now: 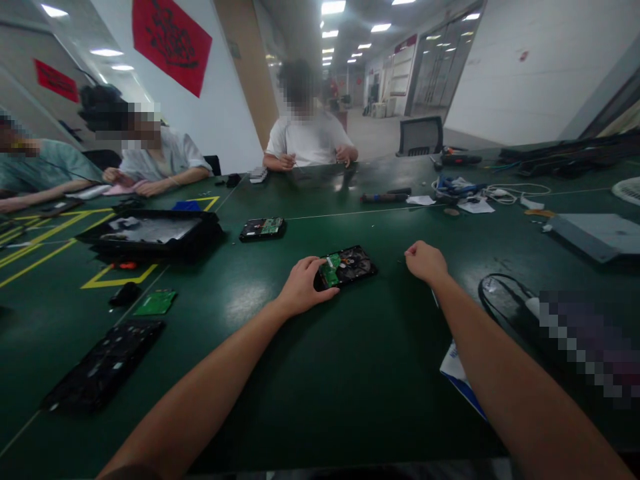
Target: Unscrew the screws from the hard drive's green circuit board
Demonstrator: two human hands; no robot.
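Note:
A hard drive (356, 262) lies on the green table with its green circuit board upward. My left hand (306, 285) grips its left end, the thumb at the near edge and the fingers at the far side. To the right of the drive, my right hand (425, 263) is closed just over the table, apart from the drive. A thin light-coloured rod (435, 298) shows below that wrist; whether the hand holds it is unclear. Tiny dark bits lie by the right fingertips, too small to name.
Another hard drive (263, 229) lies farther back. At left are a black tray (150, 230), a loose green circuit board (156, 302) and a black slotted panel (105, 367). A grey metal box (600, 233) and cables (500, 193) are at right. Co-workers sit across the table.

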